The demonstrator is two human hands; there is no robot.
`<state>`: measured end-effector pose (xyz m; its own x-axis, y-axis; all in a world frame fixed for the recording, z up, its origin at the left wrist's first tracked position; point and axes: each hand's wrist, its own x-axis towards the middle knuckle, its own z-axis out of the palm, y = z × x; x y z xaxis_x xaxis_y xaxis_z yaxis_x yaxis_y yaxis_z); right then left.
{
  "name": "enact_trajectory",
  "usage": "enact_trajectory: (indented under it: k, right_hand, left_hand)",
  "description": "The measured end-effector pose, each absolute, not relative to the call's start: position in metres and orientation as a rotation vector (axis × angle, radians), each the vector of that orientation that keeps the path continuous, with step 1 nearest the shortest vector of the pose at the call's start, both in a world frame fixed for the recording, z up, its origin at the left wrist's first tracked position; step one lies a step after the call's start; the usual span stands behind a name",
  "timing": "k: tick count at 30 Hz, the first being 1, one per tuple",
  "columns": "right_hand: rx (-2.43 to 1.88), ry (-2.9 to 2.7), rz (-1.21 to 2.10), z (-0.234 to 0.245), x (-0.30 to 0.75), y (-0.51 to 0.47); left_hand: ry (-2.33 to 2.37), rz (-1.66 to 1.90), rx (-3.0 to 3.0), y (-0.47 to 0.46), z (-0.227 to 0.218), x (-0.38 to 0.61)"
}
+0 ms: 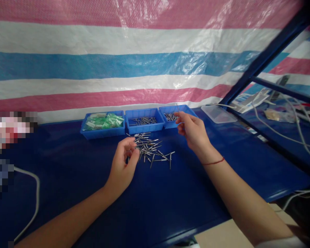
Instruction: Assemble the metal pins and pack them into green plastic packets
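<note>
My right hand (193, 129) is raised at the front of the right blue bin (193, 112). Its thumb and forefinger pinch a thin metal blind rivet (177, 107), which points upward. At the left edge of a loose pile of blind rivets (147, 148) is my left hand (122, 160), its fingers curved and the thumb apart from the forefinger. I see nothing held in it, though its palm side is partly hidden. Short rivets (170, 117) lie in the right bin, partly covered by my right hand. More rivets (144, 120) lie in the middle blue bin (144, 128).
The left blue bin (104, 133) holds green plastic bags (103, 120). A clear plastic lid (219, 114) lies right of the bins on the dark blue table (155, 206). White cables (37, 193) run at both sides. A blue metal frame (268, 51) stands at right, before striped sheeting (119, 65).
</note>
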<state>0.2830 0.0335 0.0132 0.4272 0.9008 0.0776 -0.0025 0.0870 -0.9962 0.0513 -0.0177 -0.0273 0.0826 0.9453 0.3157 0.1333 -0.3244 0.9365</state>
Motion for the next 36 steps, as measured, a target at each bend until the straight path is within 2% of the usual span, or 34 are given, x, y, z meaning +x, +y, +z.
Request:
enact_trajectory:
  k: [6, 12, 16, 19, 23, 30, 36]
  right_hand:
    - [-1.485, -0.891, 0.859, 0.016, 0.317, 0.045]
    - [-1.460, -1.883, 0.894, 0.026, 0.305, 0.027]
    - [-1.384, -2.274, 0.866, 0.030, 0.285, 0.011]
    - [-1.353, -2.298, 0.692, 0.031, 0.274, 0.005]
    - [-1.374, -2.251, 0.515, 0.028, 0.270, 0.008]
    - [-1.158, -2.476, 0.722, 0.022, 0.266, 0.006]
    - [-1.311, -2.568, 0.572, 0.015, 0.245, -0.008]
  left_hand:
    - [1.109, 1.231, 1.713, -0.015, -0.024, 0.051]
    - [0.977, 0.931, 2.467, -0.024, -0.016, 0.054]
    - [1.204, 0.666, 2.758, -0.031, -0.016, 0.058]
    - [1.359, 0.554, 2.784, -0.032, -0.017, 0.058]
    - [1.316, 0.515, 2.805, -0.030, -0.018, 0.057]
    - [1.340, 0.460, 2.854, -0.026, -0.018, 0.058]
    - [1.291, 0.484, 2.793, -0.025, -0.021, 0.055]
